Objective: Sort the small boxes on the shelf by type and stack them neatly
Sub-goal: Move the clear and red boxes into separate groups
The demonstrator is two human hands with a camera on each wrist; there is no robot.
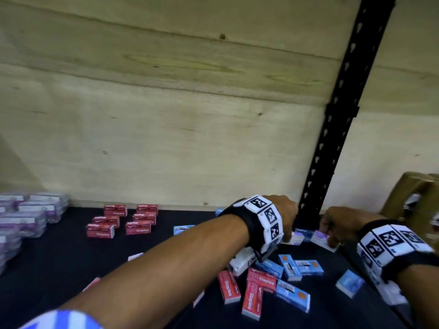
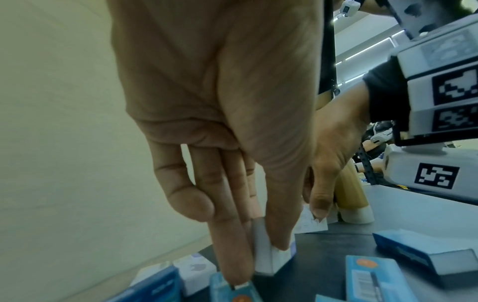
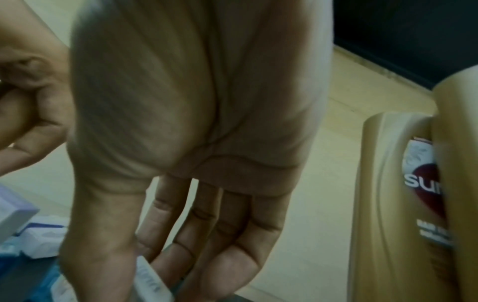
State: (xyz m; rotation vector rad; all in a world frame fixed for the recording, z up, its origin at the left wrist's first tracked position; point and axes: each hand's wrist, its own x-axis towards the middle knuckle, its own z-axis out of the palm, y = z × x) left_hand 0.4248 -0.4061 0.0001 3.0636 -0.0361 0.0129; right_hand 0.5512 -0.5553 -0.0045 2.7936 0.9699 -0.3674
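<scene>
At the back right of the dark shelf (image 1: 166, 257), my left hand (image 1: 286, 231) reaches down. In the left wrist view the left hand (image 2: 258, 263) pinches a small white box (image 2: 269, 259) between thumb and fingers. Just to its right, my right hand (image 1: 332, 241) pinches another white box (image 1: 320, 237); the right wrist view shows this box (image 3: 151, 275) between thumb and fingers of the right hand (image 3: 150, 284). Red staples boxes (image 1: 123, 222) stand stacked at the back. Loose red boxes (image 1: 254, 293) and blue boxes (image 1: 293, 267) lie mixed at the front.
Purple-lidded clear packs (image 1: 28, 214) are piled at the far left. A black slotted upright (image 1: 332, 138) rises behind my hands. Golden bottles (image 3: 388, 204) stand right of the right hand. A plywood wall backs the shelf.
</scene>
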